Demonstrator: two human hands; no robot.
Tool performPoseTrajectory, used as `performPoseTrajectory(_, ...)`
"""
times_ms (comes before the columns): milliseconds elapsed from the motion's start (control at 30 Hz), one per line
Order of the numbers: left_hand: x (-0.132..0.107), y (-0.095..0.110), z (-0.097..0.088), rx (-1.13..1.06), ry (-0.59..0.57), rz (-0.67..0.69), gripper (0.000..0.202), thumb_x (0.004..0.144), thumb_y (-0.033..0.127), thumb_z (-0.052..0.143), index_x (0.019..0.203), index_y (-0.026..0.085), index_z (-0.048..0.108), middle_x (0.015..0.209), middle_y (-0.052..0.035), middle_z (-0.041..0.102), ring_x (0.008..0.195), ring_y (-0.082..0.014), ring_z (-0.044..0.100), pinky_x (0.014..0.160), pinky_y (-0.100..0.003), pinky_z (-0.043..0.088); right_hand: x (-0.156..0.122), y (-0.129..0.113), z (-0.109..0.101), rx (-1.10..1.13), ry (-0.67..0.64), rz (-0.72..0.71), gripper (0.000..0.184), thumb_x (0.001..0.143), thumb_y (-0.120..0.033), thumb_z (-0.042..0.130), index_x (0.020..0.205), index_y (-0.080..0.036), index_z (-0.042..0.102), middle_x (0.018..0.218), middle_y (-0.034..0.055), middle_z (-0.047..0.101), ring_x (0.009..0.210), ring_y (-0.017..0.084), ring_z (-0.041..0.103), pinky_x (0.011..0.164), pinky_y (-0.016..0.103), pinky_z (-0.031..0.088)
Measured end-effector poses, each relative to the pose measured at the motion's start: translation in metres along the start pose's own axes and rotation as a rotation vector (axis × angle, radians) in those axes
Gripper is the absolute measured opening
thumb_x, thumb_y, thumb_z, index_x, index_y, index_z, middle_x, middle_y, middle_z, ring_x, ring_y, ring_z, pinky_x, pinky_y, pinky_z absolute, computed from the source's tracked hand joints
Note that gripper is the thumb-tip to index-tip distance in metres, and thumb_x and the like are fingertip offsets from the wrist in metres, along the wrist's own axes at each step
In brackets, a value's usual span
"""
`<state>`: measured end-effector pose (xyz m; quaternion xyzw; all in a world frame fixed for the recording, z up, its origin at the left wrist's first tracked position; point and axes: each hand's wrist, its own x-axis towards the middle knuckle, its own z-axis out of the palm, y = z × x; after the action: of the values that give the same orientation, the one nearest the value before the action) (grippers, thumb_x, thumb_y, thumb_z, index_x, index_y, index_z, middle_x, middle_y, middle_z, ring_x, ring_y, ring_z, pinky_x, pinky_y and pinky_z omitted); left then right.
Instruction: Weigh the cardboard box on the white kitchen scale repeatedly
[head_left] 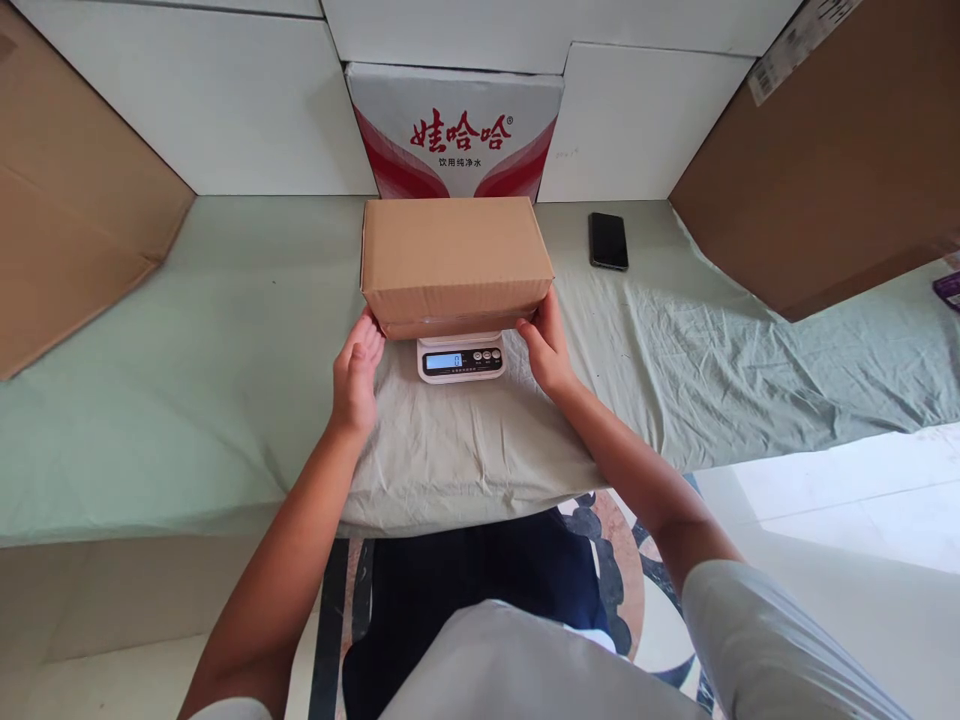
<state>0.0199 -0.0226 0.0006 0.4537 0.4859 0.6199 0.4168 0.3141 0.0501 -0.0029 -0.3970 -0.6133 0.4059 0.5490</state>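
A closed brown cardboard box [456,245] is held level between my two hands, over a small white digital scale [462,377]. My left hand [355,375] supports the box at its near left corner, thumb apart from the fingers. At the near right corner, my right hand [546,345] grips the box, its fingertips partly hidden beneath and behind it. The scale's lit display shows what looks like 0. Most of its weighing plate is covered by the box, and I cannot tell whether the two touch.
A black phone [607,241] lies to the right on the green cloth [255,350]. Behind stands a white and red carton [457,130] with Chinese lettering, among white panels. Large cardboard pieces flank the surface at left [75,190] and right [840,170].
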Motion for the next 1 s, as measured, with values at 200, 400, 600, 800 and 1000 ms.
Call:
performPoseTrajectory(200, 0.001, 0.001, 0.002, 0.004, -0.007, -0.005, 0.109, 0.082, 0.102, 0.067, 0.166, 0.034, 0.068, 0.183, -0.0082, 0.054, 0.18, -0.0372, 0.033, 0.15, -0.052, 0.027, -0.001, 0.001, 0.001, -0.004, 0.008, 0.005, 0.099, 0.086, -0.089, 0.068, 0.169, -0.039, 0.048, 0.174, 0.0074, 0.06, 0.164, 0.035, 0.055, 0.144, 0.055, 0.045)
performPoseTrajectory(400, 0.003, 0.004, -0.004, 0.012, 0.03, 0.069, 0.101, 0.087, 0.097, 0.066, 0.17, 0.039, 0.064, 0.189, -0.0036, 0.047, 0.183, -0.034, 0.027, 0.15, -0.047, 0.026, 0.0, 0.0, -0.004, 0.038, 0.07, -0.023, 0.097, 0.088, -0.085, 0.072, 0.171, -0.044, 0.043, 0.187, 0.0037, 0.048, 0.177, 0.034, 0.043, 0.151, 0.059, 0.034)
performPoseTrajectory(600, 0.01, 0.004, -0.015, -0.099, 0.167, 0.133, 0.104, 0.086, 0.097, 0.068, 0.165, 0.03, 0.069, 0.191, -0.0118, 0.04, 0.183, -0.0329, 0.027, 0.149, -0.047, 0.026, 0.011, 0.01, -0.029, 0.112, 0.236, -0.018, 0.095, 0.087, -0.084, 0.07, 0.17, -0.048, 0.041, 0.191, 0.0003, 0.04, 0.182, 0.037, 0.037, 0.152, 0.069, 0.023)
performPoseTrajectory(800, 0.01, 0.003, -0.014, -0.116, 0.162, 0.115, 0.108, 0.085, 0.095, 0.072, 0.165, 0.023, 0.067, 0.191, -0.0192, 0.037, 0.181, -0.0322, 0.033, 0.147, -0.045, 0.03, 0.016, 0.021, -0.029, 0.183, 0.29, 0.087, 0.083, 0.087, -0.077, 0.069, 0.16, -0.044, 0.048, 0.183, 0.0041, 0.049, 0.175, 0.034, 0.048, 0.149, 0.066, 0.03)
performPoseTrajectory(1000, 0.011, 0.004, -0.013, -0.125, 0.159, 0.11, 0.112, 0.085, 0.097, 0.07, 0.166, 0.019, 0.064, 0.191, -0.0224, 0.035, 0.182, -0.0334, 0.032, 0.148, -0.049, 0.029, 0.017, 0.019, -0.026, 0.243, 0.329, 0.149, 0.072, 0.084, -0.07, 0.073, 0.148, -0.04, 0.054, 0.173, 0.0056, 0.057, 0.171, 0.033, 0.052, 0.145, 0.065, 0.037)
